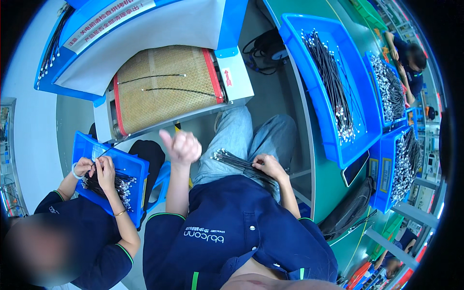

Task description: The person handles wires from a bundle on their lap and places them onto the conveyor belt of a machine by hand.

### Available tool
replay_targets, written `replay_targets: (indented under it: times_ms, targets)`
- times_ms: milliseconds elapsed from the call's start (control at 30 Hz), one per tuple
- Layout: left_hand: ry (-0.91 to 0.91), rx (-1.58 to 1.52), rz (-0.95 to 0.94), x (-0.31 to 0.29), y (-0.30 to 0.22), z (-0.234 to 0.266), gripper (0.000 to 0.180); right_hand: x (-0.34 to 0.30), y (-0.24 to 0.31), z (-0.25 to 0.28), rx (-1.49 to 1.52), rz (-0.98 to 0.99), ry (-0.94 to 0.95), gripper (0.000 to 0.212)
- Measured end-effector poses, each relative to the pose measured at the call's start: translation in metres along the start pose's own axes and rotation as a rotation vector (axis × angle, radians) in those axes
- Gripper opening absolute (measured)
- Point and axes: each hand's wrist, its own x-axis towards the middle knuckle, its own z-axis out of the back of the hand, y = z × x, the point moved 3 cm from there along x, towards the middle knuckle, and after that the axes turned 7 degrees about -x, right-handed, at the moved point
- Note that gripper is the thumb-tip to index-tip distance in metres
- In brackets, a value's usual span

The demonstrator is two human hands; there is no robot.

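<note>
My left hand (183, 147) is raised in front of the conveyor, its fingers curled in and the thumb sticking out to the side. No cable shows in it. On my lap lies a bundle of thin black cables (235, 160) with small pale connectors at the left end. My right hand (269, 166) closes over the middle of that bundle. Two single black cables, an upper one (153, 77) and a lower one (181, 91), lie apart on the tan mesh conveyor belt (159, 107) beyond my knees.
At my left a co-worker's hands (99, 169) handle a cable above a blue bin (140, 166) of cables. To the right, a green table (323, 186) carries a large blue tray (302, 72) of cables, more filled blue bins (384, 169), a phone (356, 168) and a black mesh pouch (349, 212).
</note>
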Motion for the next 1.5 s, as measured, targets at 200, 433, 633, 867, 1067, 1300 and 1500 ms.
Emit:
replay_targets:
  times_ms: [200, 433, 633, 867, 1067, 1300, 1500]
  targets:
    - [-0.607, -0.373, -0.288, -0.012, -0.002, 0.061, 0.047, -0.011, 0.024, 0.017, 0.157, -0.002, 0.01, 0.017]
    - [-0.59, 2.024, 0.301, -0.047, 0.037, 0.039, 0.026, -0.019, 0.043, 0.052, 0.175, 0.076, -0.162, 0.017]
    - [-0.574, 1.878, 0.554, -0.06, 0.038, 0.039, 0.02, -0.018, 0.042, 0.062, 0.158, 0.107, -0.191, 0.015]
    - [-0.535, 1.924, 0.552, -0.051, 0.052, 0.033, 0.012, -0.006, 0.075, 0.054, 0.077, 0.323, -0.298, 0.016]
    - [-0.31, 2.128, 0.321, -0.041, 0.045, 0.026, 0.011, 0.0, 0.08, 0.06, 0.007, 0.352, -0.339, 0.013]
    - [-0.289, 2.101, 0.355, -0.039, 0.045, 0.026, 0.01, 0.002, 0.082, 0.06, -0.019, 0.46, -0.394, 0.011]
    - [-0.291, 2.065, 0.327, -0.039, 0.047, 0.024, 0.013, 0.002, 0.081, 0.063, -0.02, 0.439, -0.395, 0.011]
